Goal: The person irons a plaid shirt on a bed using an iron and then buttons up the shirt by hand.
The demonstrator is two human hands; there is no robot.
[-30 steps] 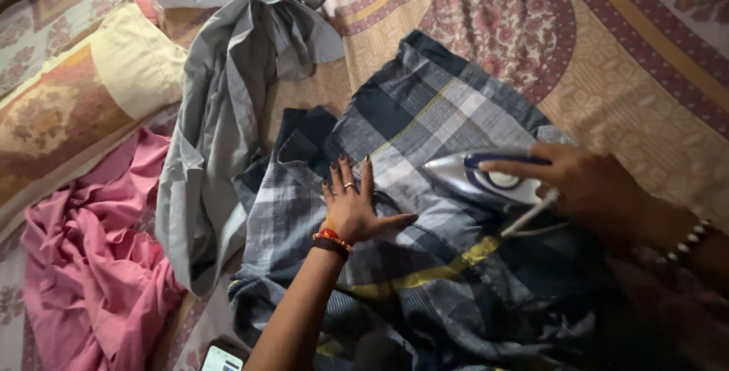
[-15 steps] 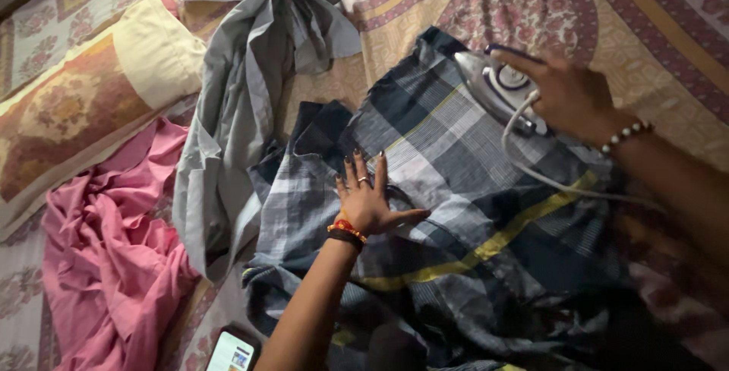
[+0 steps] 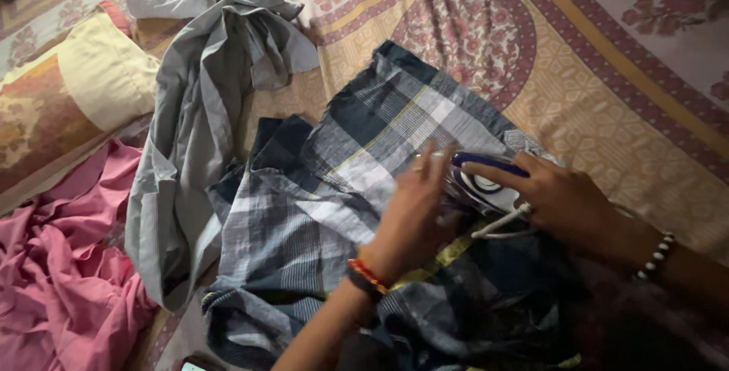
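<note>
A white and blue iron is gripped by the right hand, fingers wrapped closed over the handle, its sole pressed flat on the checked cloth spread over the patterned bed cover. The iron's long axis is set pointing leftward, nose toward the left hand. That hand is blurred, fingers spread and holding nothing, laid on the cloth just beside the iron's tip; whether contact is made cannot be told. A white cord is seen trailing under the right hand. A grey shirt and a pink garment are heaped to the left, well apart.
</note>
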